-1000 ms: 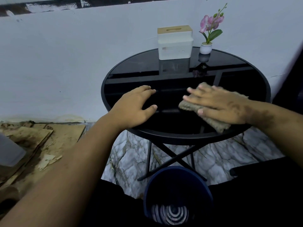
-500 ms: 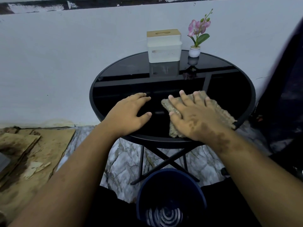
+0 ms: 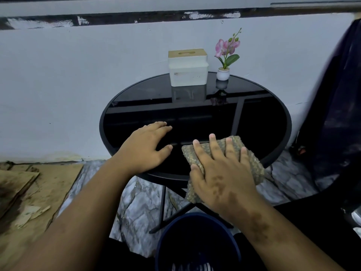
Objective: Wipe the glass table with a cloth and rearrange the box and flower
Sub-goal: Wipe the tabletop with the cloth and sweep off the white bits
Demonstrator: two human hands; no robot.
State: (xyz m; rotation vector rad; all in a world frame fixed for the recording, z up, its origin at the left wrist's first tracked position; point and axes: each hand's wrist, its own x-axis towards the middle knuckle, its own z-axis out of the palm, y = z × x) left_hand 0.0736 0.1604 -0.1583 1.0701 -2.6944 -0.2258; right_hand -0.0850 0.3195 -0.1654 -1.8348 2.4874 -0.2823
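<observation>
Round black glass table on thin black legs, beige knitted cloth at its near edge, partly overhanging, white box with wooden lid upright at far edge, just beside small white pot with pink flower

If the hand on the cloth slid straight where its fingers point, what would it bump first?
Probably the flower pot. The right hand points toward the table's far side, with only bare glass between; depth is unclear.

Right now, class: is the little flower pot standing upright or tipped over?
Upright. The flower pot sits flat on the table beside the box, its stem rising straight up.
</observation>
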